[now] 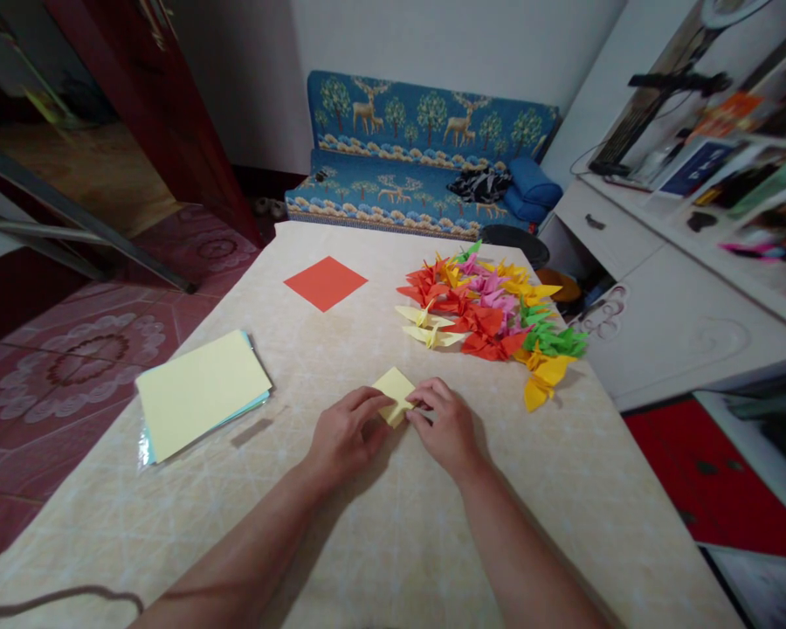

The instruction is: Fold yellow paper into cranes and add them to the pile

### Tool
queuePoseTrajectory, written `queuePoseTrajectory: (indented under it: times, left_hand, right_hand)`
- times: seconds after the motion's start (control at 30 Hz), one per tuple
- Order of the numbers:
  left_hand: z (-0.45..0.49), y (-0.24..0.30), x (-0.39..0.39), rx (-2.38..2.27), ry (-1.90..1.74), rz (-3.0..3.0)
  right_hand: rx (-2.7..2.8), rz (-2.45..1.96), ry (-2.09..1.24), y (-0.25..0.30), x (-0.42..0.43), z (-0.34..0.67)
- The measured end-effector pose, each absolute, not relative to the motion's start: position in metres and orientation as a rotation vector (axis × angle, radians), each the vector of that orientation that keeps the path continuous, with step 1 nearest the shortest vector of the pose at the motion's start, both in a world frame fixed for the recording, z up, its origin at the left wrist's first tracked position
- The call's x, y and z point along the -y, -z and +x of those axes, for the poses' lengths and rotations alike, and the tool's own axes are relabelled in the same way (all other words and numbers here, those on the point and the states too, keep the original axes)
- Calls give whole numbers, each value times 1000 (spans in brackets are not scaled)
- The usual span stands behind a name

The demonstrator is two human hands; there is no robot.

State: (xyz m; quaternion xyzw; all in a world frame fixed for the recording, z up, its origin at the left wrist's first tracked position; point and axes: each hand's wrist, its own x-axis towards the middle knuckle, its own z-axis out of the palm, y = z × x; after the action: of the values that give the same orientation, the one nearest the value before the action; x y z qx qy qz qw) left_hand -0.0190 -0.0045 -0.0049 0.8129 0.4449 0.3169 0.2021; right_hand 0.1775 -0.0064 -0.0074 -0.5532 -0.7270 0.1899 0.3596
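A small folded piece of pale yellow paper (395, 387) lies on the table between my two hands, one corner pointing away from me. My left hand (348, 428) has its thumb and fingers closed at the paper's left edge. From the other side, my right hand (446, 426) pinches the paper's right edge between thumb and fingertips. The folds under my fingertips are partly hidden. Beyond my right hand sits a cluster of folded paper cranes (478, 306) in red, orange, pink, green and pale yellow.
On the left lies a stack of pale yellow sheets (203, 393) over blue ones in a clear wrapper. A red paper square (326, 283) rests farther back on the table (393, 524). Behind stands a blue patterned sofa (393, 175); a white cabinet (694, 288) flanks the right side.
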Motion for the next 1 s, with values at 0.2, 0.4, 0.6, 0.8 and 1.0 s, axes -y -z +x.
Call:
queuePoseTrajectory:
  times: [0.2,0.4,0.6,0.8,1.0]
  left_hand:
    - [-19,7,-2,-1324,-858,2263]
    - [-14,5,-6,-1362,-812,2348]
    - [-13,2,-6,-1358,-858,2340]
    - [-11,-1,-4,-1305,-853,2368]
    - [-10,0,-4,-1303,-854,2345]
  right_hand:
    - [1793,-1355,-603,3,7,180]
    - [1869,-1387,-599,0,7,180]
    - [1871,-1364,-580,0,6,181]
    - [1918,-1382,-504,-3,6,180]
    - [1907,-1442,-441,2,2,178]
